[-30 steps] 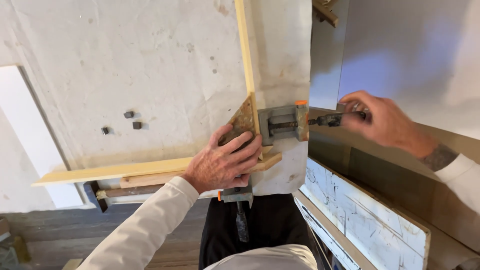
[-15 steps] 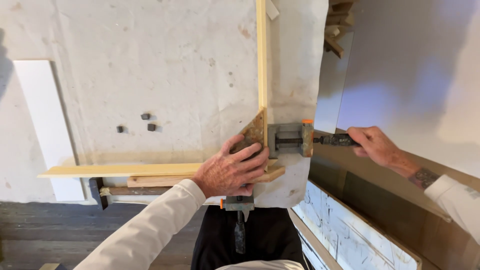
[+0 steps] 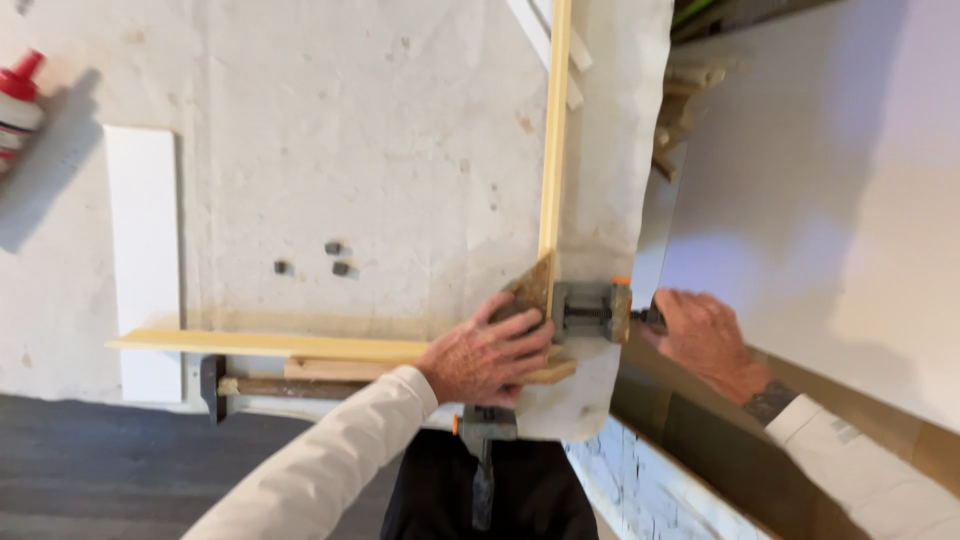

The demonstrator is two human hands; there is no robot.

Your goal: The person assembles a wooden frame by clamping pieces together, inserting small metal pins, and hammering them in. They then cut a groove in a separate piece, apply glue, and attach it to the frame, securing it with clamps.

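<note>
Left hand (image 3: 487,355) presses wood corner (image 3: 532,290) | right hand (image 3: 705,335) grips clamp (image 3: 592,311) handle

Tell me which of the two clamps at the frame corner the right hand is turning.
The right hand grips the handle of the grey clamp pointing sideways off the table edge. The other clamp hangs below the left hand, untouched.

A woodworking workshop: a stained, cloth-covered workbench (image 3: 330,130) carries thin wooden strips (image 3: 553,130) joined at a right angle, a metal clamp (image 3: 590,311) at the corner, a glue bottle (image 3: 18,100) and offcuts (image 3: 685,95) stacked beside it.
</note>
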